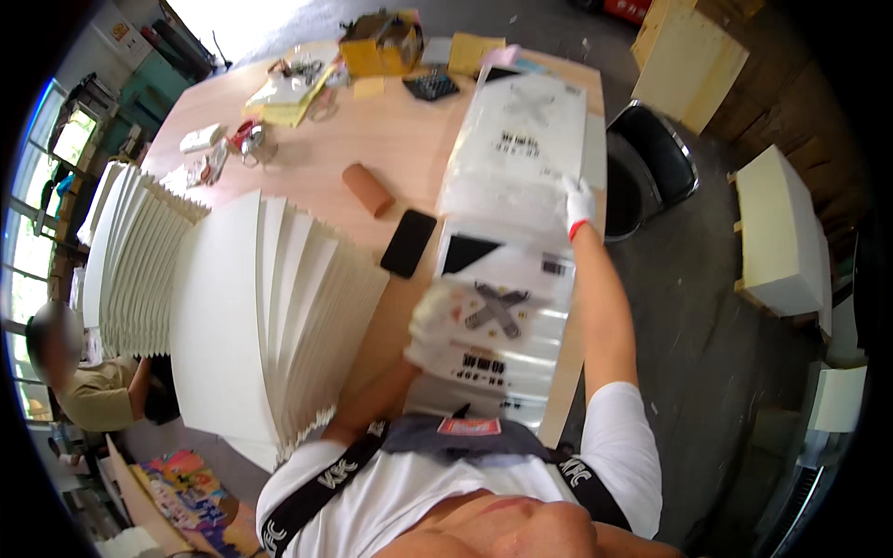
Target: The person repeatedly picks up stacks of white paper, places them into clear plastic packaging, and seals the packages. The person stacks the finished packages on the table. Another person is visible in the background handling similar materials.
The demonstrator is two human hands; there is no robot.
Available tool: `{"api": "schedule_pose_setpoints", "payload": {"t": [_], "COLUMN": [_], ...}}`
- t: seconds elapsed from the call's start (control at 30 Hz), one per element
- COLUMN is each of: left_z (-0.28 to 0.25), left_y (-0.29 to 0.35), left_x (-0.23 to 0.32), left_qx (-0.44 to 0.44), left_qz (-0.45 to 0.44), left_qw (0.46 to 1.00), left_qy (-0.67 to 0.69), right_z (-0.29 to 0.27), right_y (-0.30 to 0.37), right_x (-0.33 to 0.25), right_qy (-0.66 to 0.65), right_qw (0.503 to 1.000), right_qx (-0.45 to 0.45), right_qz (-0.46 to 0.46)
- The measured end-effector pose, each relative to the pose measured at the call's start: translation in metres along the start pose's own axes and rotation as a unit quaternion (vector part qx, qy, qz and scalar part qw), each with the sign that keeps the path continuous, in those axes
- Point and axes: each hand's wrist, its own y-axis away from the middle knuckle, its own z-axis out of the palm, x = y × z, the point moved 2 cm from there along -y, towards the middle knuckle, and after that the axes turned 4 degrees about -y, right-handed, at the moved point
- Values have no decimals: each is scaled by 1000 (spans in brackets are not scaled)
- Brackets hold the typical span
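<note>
White-gloved left hand (435, 321) overlaps the left edge of the nearer printed plastic bag (502, 312); the right hand (579, 202) touches the farther bag (530, 112). Whether either grips, I cannot tell.

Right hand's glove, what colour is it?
The glove is white, with red at the wrist; head view.

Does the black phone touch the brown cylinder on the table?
Apart: the head view shows a strip of tabletop between the black phone and the brown cylinder.
</note>
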Motion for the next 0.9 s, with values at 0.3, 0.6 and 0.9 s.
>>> {"api": "schedule_pose_setpoints", "payload": {"t": [0.3, 0.6, 0.9], "left_z": [22, 5, -6], "left_y": [-101, -104, 14], "left_x": [-103, -117, 72], "left_qx": [18, -76, -83], "left_qz": [-136, -234, 58], "left_qw": [856, 860, 983], "left_qy": [-498, -446, -153], "right_z": [-25, -143, -131], "right_y": [116, 309, 425], "right_x": [-98, -116, -99], "right_qy": [-200, -209, -220], "right_qw": [942, 939, 922], "right_qx": [-95, -71, -77], "right_qz": [253, 265, 310]}}
